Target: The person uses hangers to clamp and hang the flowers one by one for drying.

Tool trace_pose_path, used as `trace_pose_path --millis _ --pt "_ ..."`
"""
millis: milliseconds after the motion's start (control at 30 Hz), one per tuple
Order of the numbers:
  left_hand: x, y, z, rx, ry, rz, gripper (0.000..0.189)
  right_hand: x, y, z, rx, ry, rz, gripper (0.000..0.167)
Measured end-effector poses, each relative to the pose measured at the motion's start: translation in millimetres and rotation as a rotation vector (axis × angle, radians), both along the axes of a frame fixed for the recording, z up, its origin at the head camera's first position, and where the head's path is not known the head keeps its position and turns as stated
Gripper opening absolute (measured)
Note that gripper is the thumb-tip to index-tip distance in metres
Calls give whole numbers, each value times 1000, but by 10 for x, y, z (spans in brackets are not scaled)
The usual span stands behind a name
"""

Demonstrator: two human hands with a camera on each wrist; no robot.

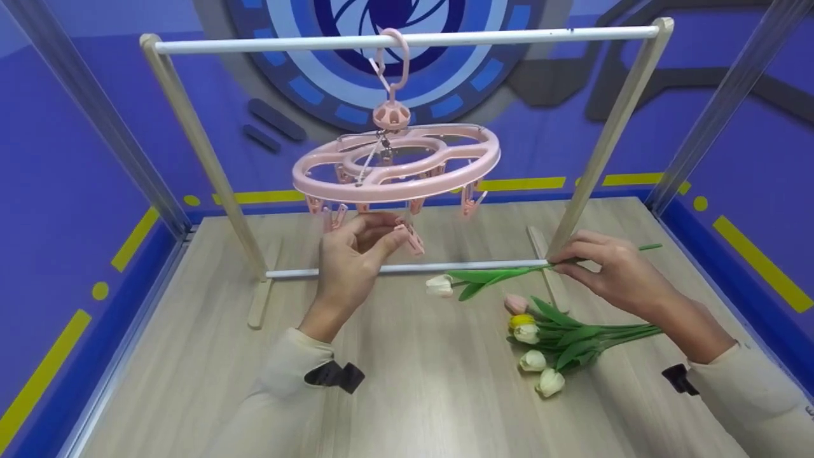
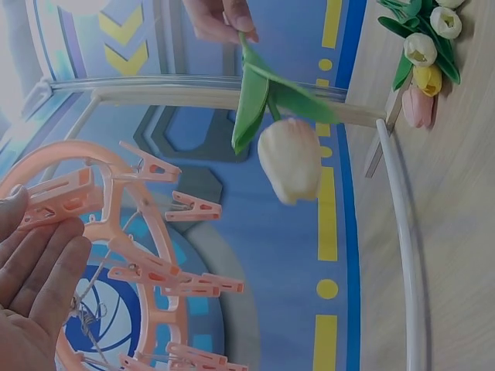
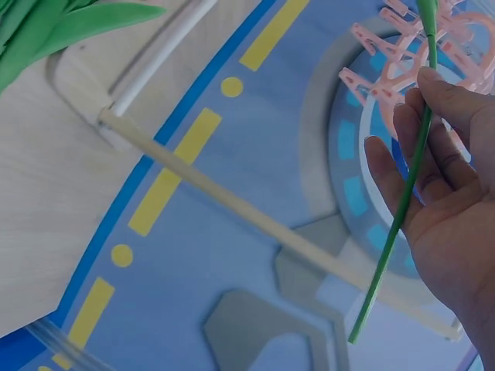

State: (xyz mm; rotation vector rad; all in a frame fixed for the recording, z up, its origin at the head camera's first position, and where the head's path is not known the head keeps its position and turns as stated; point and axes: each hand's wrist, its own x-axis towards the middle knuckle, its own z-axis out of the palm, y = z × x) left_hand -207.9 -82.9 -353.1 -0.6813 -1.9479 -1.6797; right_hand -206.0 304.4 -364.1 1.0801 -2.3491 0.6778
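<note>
Bright head view, dimmer wrist views
Soft glare lies on the near desk; in the left wrist view, white glare washes out the upper-left edge.

A pink round clip hanger hangs from the white top rod of a wooden-legged rack on a wood-grain table. A person's left hand pinches one of its pink clothespins. The right hand holds a white tulip by its stem, near a bunch of pink, yellow and white tulips lying on the table.
</note>
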Motion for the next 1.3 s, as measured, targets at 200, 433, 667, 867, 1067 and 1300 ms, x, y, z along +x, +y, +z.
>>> trace_pose_path --millis 200,433,667,867,1067,1300 --pt "6 43 0 6 -10 -15 19 -33 -142 35 -23 11 28 34" --pt "15 89 -4 6 -16 -15 19 -47 -287 103 -29 27 59 36" --pt "9 152 -14 24 2 -36 19 -57 -428 188 -37 40 109 35" --pt "5 197 -6 20 8 -41 18 -73 -553 242 -35 56 128 36" --pt "3 217 -1 14 3 -41 19 -103 -679 295 -27 65 150 33" --pt "-6 252 12 17 4 -50 18 -135 -820 350 -42 46 180 29"
